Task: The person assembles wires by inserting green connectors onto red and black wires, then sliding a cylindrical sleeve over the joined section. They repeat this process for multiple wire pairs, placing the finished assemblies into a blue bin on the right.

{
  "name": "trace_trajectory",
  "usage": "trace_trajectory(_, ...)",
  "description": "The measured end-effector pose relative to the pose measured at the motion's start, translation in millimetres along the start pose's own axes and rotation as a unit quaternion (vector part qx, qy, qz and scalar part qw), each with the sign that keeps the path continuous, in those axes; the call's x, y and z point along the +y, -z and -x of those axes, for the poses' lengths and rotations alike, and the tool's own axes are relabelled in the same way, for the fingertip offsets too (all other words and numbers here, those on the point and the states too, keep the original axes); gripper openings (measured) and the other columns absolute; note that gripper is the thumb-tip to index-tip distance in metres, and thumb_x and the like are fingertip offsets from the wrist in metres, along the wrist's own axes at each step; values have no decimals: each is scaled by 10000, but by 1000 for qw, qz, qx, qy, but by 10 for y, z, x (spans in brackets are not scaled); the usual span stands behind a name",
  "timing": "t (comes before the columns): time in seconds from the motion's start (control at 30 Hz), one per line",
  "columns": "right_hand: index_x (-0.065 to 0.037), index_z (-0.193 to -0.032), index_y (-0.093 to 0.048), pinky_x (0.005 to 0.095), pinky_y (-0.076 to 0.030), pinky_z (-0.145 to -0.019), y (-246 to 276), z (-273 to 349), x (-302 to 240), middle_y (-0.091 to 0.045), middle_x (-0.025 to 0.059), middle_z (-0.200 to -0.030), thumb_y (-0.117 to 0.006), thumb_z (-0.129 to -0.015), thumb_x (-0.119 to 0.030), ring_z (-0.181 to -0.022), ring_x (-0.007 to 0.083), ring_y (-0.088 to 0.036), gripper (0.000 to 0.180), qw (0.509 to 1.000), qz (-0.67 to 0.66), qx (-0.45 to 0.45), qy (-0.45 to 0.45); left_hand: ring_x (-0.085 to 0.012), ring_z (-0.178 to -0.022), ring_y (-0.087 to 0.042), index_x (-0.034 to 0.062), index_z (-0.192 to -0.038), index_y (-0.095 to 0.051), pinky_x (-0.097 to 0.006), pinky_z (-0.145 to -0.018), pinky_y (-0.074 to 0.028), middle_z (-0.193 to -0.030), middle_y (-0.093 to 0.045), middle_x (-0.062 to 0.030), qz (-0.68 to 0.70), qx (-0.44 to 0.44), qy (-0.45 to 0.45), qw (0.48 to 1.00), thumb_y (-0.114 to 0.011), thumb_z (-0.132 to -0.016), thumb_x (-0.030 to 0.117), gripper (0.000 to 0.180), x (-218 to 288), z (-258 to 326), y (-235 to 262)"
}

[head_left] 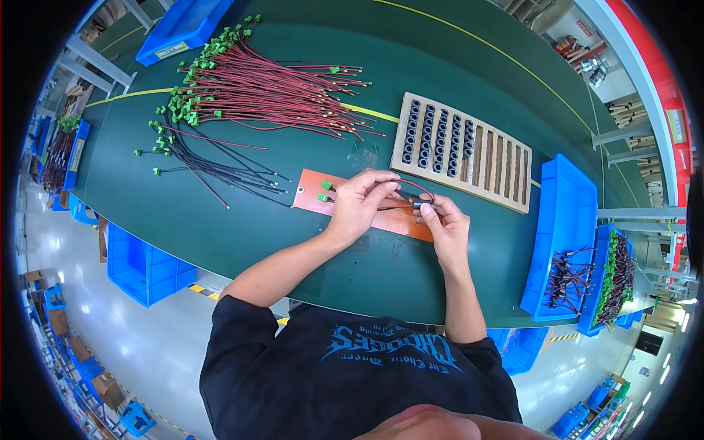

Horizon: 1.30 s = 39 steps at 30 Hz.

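Observation:
My left hand pinches a dark red wire that loops over towards my right. A small black ring-shaped core sits between the thumb and fingers of my right hand, and the looped wire runs to it. Two green connectors on wire ends lie just left of my left hand. Beneath both hands is an orange-brown strip on the green table. How the wire passes the core is partly hidden by my fingers.
Behind lies a heap of red wires with green connectors, beside some black wires. A wooden slotted rack holds rows of black cores. To the right stands a blue bin with finished-looking wire bundles; another blue bin is far left.

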State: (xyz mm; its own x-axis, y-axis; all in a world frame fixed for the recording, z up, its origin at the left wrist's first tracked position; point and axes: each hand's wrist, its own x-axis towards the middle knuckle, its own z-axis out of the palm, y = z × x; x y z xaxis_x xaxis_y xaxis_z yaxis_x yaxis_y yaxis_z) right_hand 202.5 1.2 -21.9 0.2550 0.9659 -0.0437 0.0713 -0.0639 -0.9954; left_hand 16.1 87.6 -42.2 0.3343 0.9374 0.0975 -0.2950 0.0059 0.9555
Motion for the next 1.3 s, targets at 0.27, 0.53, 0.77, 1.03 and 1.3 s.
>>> trace_trajectory(0.27,29,-1201,-646,292,-593,-817,6,12,18,-737,101,-1048,-681,-1018,-88,-929,152,-712,220,1000,-5,-7,1,-178,-1008,-722,-41,-969,-686,-317,-902,-608,-1054,-732,-132,-13,-93,67,993,-707,-937,-70,48,52,70,116)
trace_trajectory(0.53,-22,-1041,-507,294,-577,-845,14,36,73,-686,112,-1014,-698,-978,14,-935,148,-685,205,999,-34,16,30,-203,-938,-726,-27,-850,-702,-292,-854,-598,-995,-731,-151,-76,-121,-54,988,-742,-836,-130,112,43,62,118)
trace_trajectory(0.77,-21,-1010,-517,307,-593,-868,69,25,182,-668,129,-1038,-700,-961,49,-959,160,-685,201,996,-57,-12,69,-182,-872,-707,-26,-865,-719,-296,-764,-581,-975,-700,-120,-52,-117,-31,991,-739,-819,-134,119,40,69,68)
trace_trajectory(1.03,-12,-1032,-540,328,-593,-878,138,-4,221,-684,132,-1064,-715,-934,72,-959,198,-705,217,993,9,-31,109,-167,-883,-713,-11,-862,-716,-295,-774,-592,-958,-691,-108,-78,-89,-59,991,-789,-824,-82,108,7,81,117)
trace_trajectory(1.3,-3,-957,-602,334,-594,-856,149,-49,179,-765,157,-1004,-750,-892,75,-996,216,-731,179,988,54,-15,146,-173,-907,-699,-9,-865,-683,-287,-768,-594,-962,-676,-106,-86,-123,-21,988,-777,-839,-101,134,97,59,103)
